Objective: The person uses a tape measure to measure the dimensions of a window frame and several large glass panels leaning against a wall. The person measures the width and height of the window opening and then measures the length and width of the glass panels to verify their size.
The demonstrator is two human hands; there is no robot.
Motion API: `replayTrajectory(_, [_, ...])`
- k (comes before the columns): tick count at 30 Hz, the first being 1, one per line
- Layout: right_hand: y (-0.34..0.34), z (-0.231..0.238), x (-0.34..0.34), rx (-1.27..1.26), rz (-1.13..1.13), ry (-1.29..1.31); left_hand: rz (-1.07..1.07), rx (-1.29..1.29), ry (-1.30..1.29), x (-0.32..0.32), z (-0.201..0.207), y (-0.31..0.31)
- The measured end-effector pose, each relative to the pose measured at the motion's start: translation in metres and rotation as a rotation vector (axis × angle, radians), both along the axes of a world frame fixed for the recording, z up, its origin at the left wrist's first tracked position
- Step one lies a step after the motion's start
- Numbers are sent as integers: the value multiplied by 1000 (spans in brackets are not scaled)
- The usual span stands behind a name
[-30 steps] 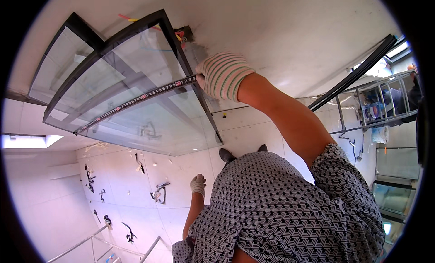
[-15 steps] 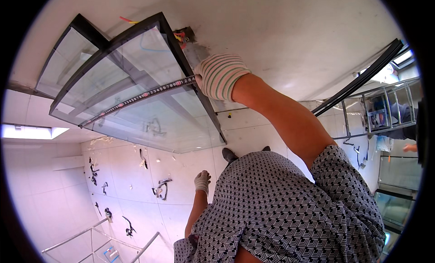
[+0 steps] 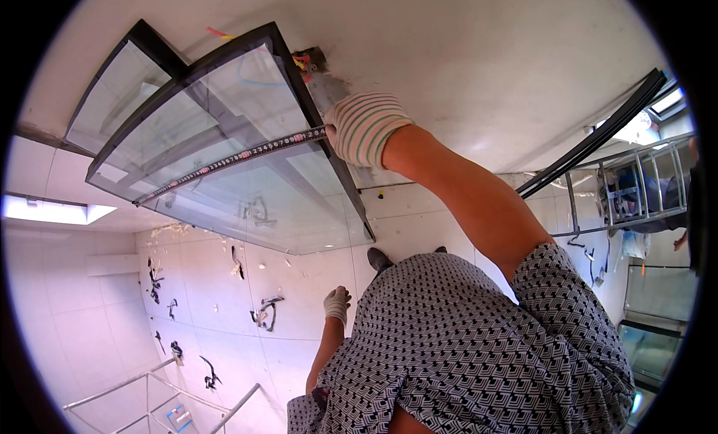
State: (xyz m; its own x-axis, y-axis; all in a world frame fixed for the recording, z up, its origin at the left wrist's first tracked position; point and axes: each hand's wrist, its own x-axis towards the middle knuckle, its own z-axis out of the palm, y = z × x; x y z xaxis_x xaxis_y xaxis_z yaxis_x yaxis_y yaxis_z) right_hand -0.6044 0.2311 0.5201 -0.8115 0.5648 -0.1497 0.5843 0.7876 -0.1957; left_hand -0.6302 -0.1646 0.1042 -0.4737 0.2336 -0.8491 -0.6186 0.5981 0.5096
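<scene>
My right hand [image 3: 366, 130], in a white knitted glove with green and red stripes, is closed on one end of a black measuring tape [image 3: 239, 159]. The tape stretches across a glass panel [image 3: 299, 202] with dark borders, reaching its lower left edge. My fingers rest by the panel's right-hand dark border, and the fingertips are partly hidden. Beside my body hangs my left hand [image 3: 336, 305], gloved too, its bare fingers loosely extended and nothing visible in it. A second dark-edged pane [image 3: 123, 90] shows behind the first.
Wires [image 3: 303, 62] stick out of a wall opening behind the panel. Scraps of black strip [image 3: 265, 313] litter the tiled floor. Long black strips [image 3: 598, 131] lean at the right, near a metal ladder [image 3: 643, 183] and another person's hand [image 3: 680, 242]. A metal frame [image 3: 161, 385] stands lower left.
The view has shifted slightly, with the panel a little further right in it. My right hand still holds the tape in place. At the far right, the other person's hand has changed position.
</scene>
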Motion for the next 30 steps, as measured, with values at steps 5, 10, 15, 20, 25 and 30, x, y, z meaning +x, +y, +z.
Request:
replayTrajectory(5, [-5, 3, 0, 6, -26, 19, 8, -4, 14, 0, 5, 0])
replayTrajectory(10, [-3, 3, 0, 14, -26, 7, 8, -16, 21, 4, 10, 5])
replayTrajectory(15, [-2, 5, 1, 41, -27, 9, 4, -20, 7, 9, 9, 6])
replayTrajectory(20, [0, 3, -1, 25, -23, 0, 0, -19, 7, 13, 7, 7])
replayTrajectory(25, [-2, 1, -2, 37, 14, 17, 34, -1, 13, 17, 6, 4])
replayTrajectory(30, [1, 1, 2, 15, -26, 19, 36, 17, 24, 17, 9, 6])
